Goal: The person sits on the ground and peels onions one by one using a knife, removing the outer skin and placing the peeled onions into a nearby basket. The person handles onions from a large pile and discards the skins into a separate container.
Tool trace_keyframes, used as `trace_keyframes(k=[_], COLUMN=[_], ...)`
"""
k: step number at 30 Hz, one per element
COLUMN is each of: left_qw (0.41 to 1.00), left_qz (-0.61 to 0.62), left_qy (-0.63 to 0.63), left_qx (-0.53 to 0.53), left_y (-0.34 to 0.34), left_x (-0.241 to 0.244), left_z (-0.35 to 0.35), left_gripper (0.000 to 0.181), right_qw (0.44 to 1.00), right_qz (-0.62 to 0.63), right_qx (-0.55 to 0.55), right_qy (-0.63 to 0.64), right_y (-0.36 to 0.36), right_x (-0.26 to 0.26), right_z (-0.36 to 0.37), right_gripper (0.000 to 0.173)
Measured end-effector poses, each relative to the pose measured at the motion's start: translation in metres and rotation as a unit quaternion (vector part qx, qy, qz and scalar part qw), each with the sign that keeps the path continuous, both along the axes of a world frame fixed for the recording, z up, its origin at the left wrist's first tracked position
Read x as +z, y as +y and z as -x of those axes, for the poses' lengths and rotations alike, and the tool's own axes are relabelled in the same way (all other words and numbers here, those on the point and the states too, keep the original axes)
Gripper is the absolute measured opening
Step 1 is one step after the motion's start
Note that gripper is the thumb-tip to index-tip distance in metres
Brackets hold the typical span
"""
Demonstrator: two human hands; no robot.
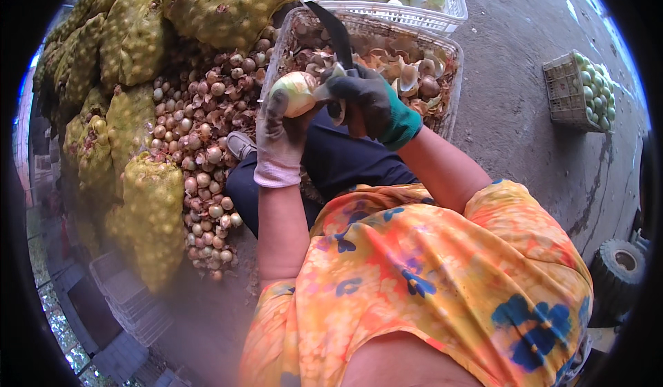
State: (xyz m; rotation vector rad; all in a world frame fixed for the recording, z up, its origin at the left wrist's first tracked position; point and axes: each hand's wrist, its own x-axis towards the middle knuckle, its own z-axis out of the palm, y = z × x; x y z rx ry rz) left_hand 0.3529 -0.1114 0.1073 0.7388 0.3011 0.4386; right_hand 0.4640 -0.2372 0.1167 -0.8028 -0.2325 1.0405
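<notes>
My left hand (284, 138), in a pale work glove with dark, dirty fingers, grips a partly peeled onion (294, 92). My right hand (370, 99), in a dark-coated green glove, holds a knife with a curved dark blade (334, 32) that points up and away from me. Its thumb and fingers pinch a strip of onion skin (322, 91) at the onion's right side. Both hands are close together above the near left part of a plastic crate (456, 84) holding loose skins and some onions. My right fingers partly hide the knife's handle.
Unpeeled onions (207, 143) lie heaped on the floor at left, beside stacked yellow mesh sacks (153, 216) of onions. A white crate (458, 11) of peeled onions stands beyond the skins crate; another filled crate (562, 91) is at right. Stacked crates (129, 299) stand lower left, a wheel (619, 262) lower right.
</notes>
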Motion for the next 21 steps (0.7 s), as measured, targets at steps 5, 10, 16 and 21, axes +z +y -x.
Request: trace_keyframes(k=[5,10,16,21], left_qw=[0.994,0.998,0.968,0.952], left_qz=[0.094,-0.039,-0.225,-0.278], left_qy=[-0.011,0.025,0.093,0.113], left_qx=[0.057,0.038,0.059,0.057], left_y=[0.022,0.008,-0.011,-0.011], left_x=[-0.016,-0.001,0.020,0.022], left_z=[0.007,0.003,-0.002,0.003], left_gripper=[0.053,0.050,0.057,0.058], right_qw=[0.986,0.880,0.950,0.941], right_qz=[0.057,0.229,0.027,0.073], right_qx=[-0.078,-0.056,0.028,0.089], right_qy=[-0.137,-0.413,-0.311,-0.317], right_y=[-0.015,-0.025,0.000,-0.003], right_x=[-0.028,-0.017,0.016,0.019], right_z=[-0.045,-0.057,-0.010,-0.015], right_gripper=[0.022,0.034,0.034,0.027])
